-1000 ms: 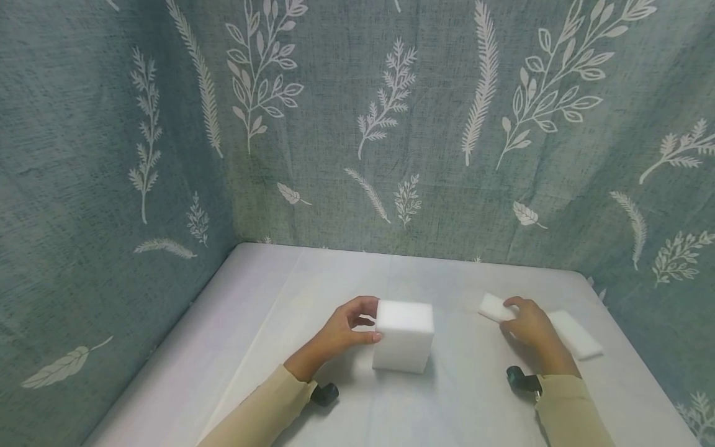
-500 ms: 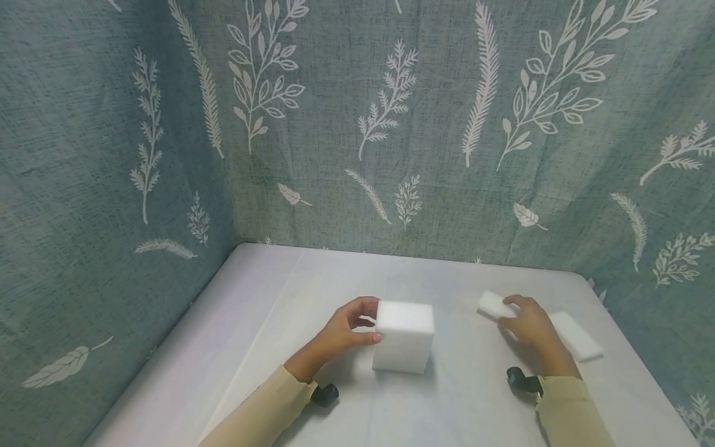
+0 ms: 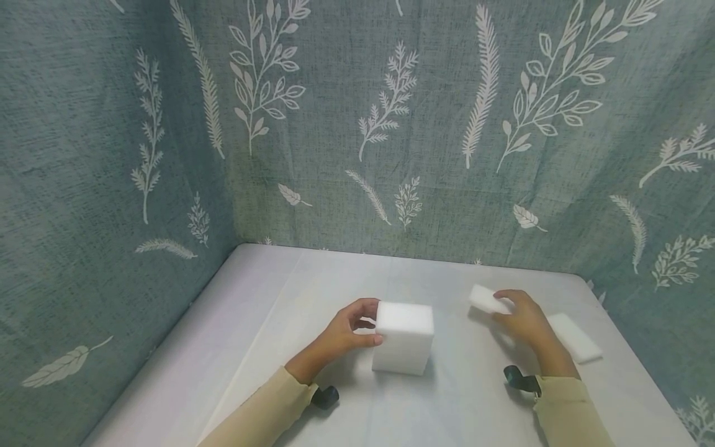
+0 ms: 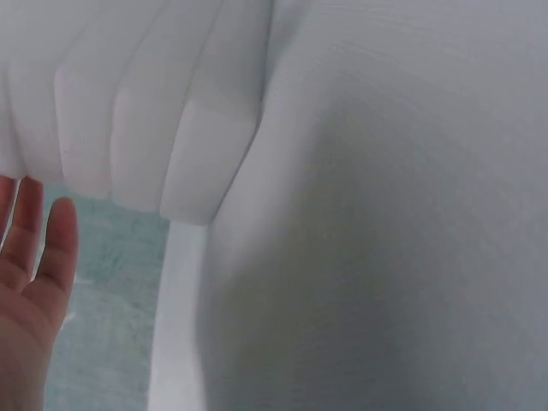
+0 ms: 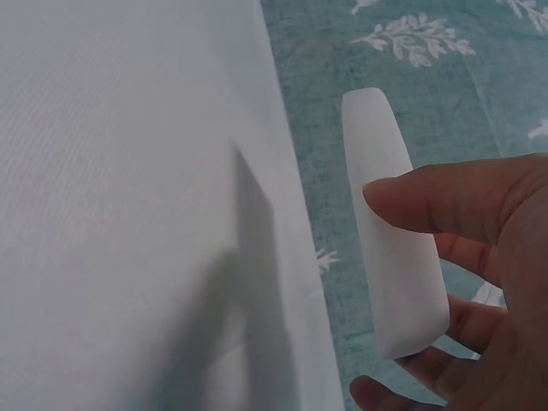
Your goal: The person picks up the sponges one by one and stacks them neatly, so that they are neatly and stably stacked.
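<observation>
A stack of several flat white melamine sponges stands upright on the table. My left hand steadies it at its left side, thumb at the near corner and fingers at the back. In the left wrist view the layered stack shows its separate sponges, with some fingertips touching the edges. Off to the right, my right hand pinches a single white sponge between thumb and fingers. The right wrist view shows this held sponge raised off the table, its shadow apart from it.
Another white sponge lies flat on the table to the right of my right hand. The white-covered table meets a green leaf-patterned cloth at the back and sides.
My right hand has lifted its sponge off the table and moved it slightly left and away from me. The left hand and the stack stay in place.
</observation>
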Tool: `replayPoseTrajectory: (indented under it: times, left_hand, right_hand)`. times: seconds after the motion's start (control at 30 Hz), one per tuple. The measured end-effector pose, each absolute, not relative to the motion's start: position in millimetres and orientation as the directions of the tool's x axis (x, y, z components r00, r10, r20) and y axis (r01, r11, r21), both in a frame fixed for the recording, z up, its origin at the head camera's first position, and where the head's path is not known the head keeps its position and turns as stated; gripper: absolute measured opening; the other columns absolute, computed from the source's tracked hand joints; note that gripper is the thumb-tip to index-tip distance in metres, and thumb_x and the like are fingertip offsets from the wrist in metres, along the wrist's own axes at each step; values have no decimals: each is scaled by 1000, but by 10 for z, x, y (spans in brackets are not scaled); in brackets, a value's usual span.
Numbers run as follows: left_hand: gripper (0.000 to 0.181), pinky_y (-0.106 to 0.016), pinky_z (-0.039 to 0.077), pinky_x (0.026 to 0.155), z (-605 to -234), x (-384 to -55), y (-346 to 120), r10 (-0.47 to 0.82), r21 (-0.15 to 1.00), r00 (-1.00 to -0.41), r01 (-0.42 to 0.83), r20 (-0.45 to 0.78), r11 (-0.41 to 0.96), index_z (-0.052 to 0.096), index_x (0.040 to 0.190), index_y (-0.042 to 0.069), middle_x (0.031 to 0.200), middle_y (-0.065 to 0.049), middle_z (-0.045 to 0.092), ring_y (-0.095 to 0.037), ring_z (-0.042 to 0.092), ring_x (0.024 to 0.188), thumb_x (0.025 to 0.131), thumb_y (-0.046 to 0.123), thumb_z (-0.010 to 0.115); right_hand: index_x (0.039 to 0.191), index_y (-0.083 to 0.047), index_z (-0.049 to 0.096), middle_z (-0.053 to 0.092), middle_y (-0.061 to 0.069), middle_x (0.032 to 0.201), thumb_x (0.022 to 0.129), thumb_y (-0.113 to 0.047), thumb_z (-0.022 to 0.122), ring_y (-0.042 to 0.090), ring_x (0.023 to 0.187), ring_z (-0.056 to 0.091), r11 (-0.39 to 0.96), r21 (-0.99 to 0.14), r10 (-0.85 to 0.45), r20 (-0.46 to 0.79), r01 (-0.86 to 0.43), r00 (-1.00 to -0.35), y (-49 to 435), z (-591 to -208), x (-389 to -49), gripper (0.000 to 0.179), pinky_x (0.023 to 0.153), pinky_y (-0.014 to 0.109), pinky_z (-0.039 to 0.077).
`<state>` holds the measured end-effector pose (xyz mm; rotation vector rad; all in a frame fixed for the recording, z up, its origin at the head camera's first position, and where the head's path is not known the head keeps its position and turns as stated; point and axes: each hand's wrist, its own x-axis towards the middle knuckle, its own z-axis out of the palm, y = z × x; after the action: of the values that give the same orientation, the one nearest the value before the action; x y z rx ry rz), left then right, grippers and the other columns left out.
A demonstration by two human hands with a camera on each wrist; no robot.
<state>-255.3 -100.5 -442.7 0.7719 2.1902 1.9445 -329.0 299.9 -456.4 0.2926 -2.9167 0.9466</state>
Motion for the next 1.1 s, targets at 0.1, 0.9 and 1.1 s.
replayPoseTrajectory:
  times: [0.1, 0.9, 1.1]
  left_hand:
    - [60, -60, 38, 101, -4419, -2553, -1006, 433, 950, -865, 307, 256, 52, 51, 133, 4, 121, -13, 60, -33, 53, 112, 80, 9, 79]
    - [70, -55, 41, 99, -4540, -2632, -1006, 398, 931, -871, 352, 289, 96, 43, 142, 5, 124, -17, 56, -33, 53, 114, 81, 5, 77]
    - [67, -48, 44, 98, -4628, -2681, -999, 387, 921, -866, 377, 316, 92, 47, 140, 13, 124, -11, 58, -25, 54, 114, 81, 11, 79]
  right_hand:
    - [130, 0, 53, 39, 30, 138, 88, -21, 69, 52, 129, 33, 793, -575, -161, 122, -202, -979, 2975, -4532, -3284, 50, 103, 65, 26]
    - [124, -8, 58, 47, 21, 137, 87, -25, 73, 45, 128, 39, 756, -532, -325, 200, -381, -924, 2611, -4206, -3166, 44, 102, 63, 30]
    - [125, -11, 59, 48, 18, 137, 88, -29, 72, 43, 128, 41, 749, -517, -370, 191, -413, -909, 2565, -4108, -3144, 43, 101, 62, 33]
